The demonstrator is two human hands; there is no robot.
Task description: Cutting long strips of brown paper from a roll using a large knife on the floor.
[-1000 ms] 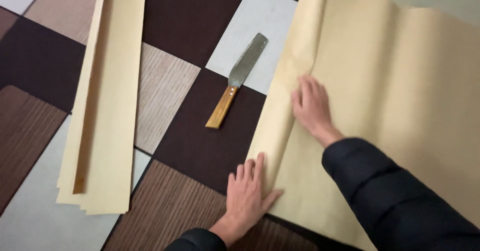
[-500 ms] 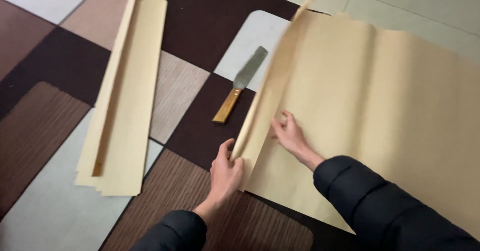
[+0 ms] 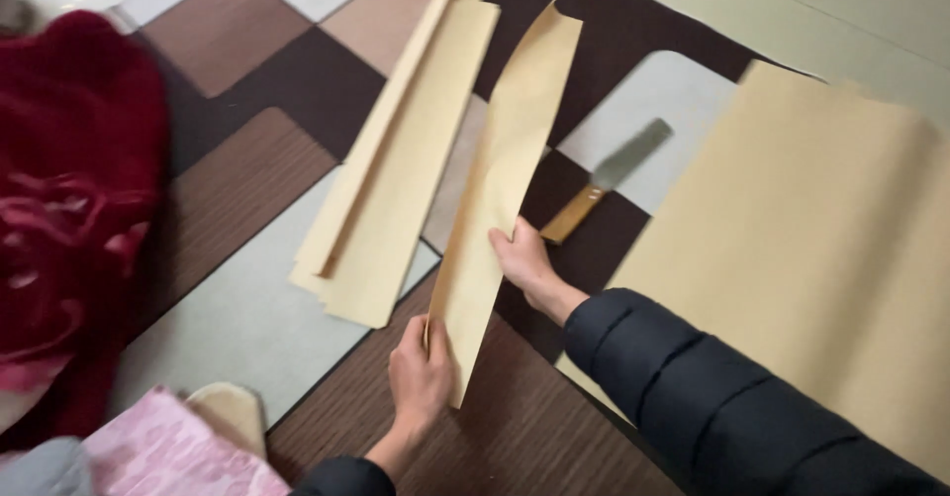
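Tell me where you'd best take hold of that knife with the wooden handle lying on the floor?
Grip the knife by its wooden handle, the end lying nearest the right hand, probably coming from above and from the person's side. It lies flat on the patterned mat with the grey blade pointing away, so the handle is the thicker, safer part, and nothing covers it.

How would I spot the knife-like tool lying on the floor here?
Start from the big tan paper sheet on the right of the patchwork floor. Just off its left edge, beyond the right hand, lies the scraper. Unlike the paper all around it, it has a flat grey metal blade and an orange-brown wooden handle.
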